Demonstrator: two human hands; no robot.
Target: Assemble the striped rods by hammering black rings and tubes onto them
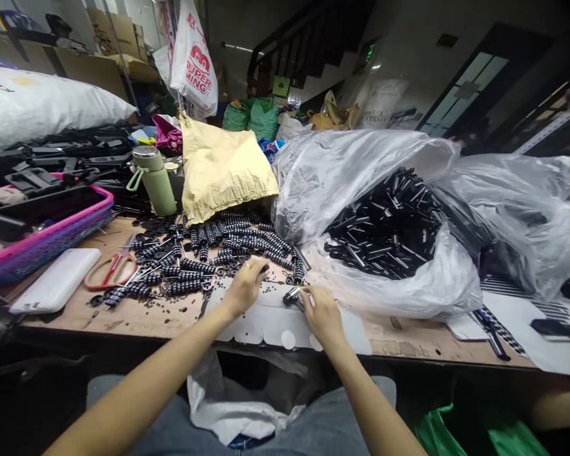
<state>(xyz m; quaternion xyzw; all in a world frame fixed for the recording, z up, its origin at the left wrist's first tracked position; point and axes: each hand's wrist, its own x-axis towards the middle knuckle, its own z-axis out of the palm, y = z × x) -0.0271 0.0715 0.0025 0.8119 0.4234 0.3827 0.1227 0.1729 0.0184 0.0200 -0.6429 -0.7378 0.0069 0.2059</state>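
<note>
My left hand (243,290) is closed, with a small black part (265,268) pinched at its fingertips. In my right hand (322,311) is a black piece with a shiny end (292,296), gripped between thumb and fingers. Both hands are over a white sheet (270,324) at the table's front edge. Beyond them lies a heap of black-and-white checkered cylindrical parts (186,285), some with metal rods sticking out. Tiny black rings (164,305) are scattered around. The exact kind of either held piece is too small to make out.
A clear plastic bag (313,183) lies open at right, full of black parts with metal rods (384,221). Red-handled scissors (111,271), a white box-like object (57,280), a green flask (154,180), a pink-rimmed basket (102,201) and a yellow sack (228,168) surround the heap.
</note>
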